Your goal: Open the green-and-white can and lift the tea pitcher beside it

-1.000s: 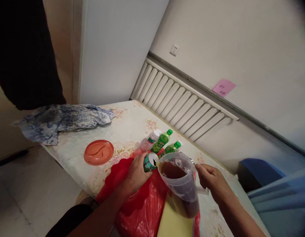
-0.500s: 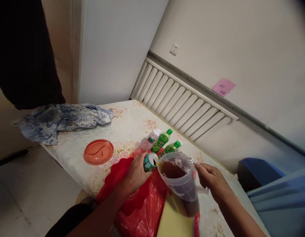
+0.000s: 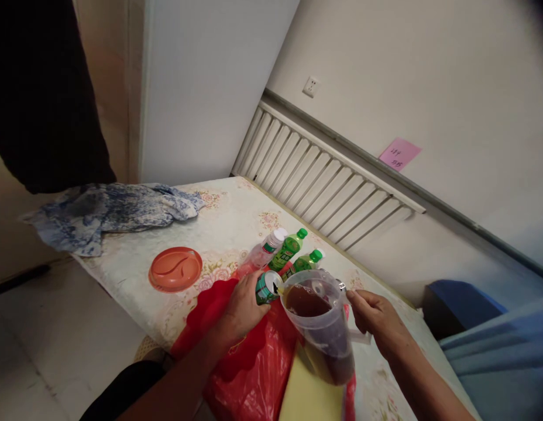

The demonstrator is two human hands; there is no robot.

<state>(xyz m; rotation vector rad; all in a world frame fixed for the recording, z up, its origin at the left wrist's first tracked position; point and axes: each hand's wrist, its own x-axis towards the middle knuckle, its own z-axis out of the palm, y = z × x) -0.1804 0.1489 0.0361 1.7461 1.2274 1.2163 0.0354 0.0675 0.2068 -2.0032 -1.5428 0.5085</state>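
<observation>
My left hand (image 3: pixel 245 307) is wrapped around a green drink can (image 3: pixel 263 289), tilted with its opened top toward a clear plastic jug (image 3: pixel 324 333). A thin yellowish stream runs from the can's mouth at the jug's rim. Brown liquid (image 3: pixel 306 303) with some bubbles stands inside the jug. On the jug's right side, my right hand (image 3: pixel 374 316) is closed at its handle, which the fingers partly hide. Something small and shiny (image 3: pixel 340 285) shows by the fingertips; I cannot make it out. Just behind are two green-capped bottles (image 3: pixel 288 250) and a clear white-capped bottle (image 3: pixel 263 248).
A red scalloped tray (image 3: pixel 205 310) and red plastic bag (image 3: pixel 254 380) lie under my left arm. A yellow flat item (image 3: pixel 306 389) is below the jug. On the flowered tablecloth (image 3: pixel 236 204) rest an orange lid-like dish (image 3: pixel 175 269) and a blue-white cloth (image 3: pixel 135 210). A radiator (image 3: pixel 319 175) lines the wall.
Both hands, the tilted can and the jug hold nearly the same positions. The liquid in the jug looks about the same, with the stream continuing.
</observation>
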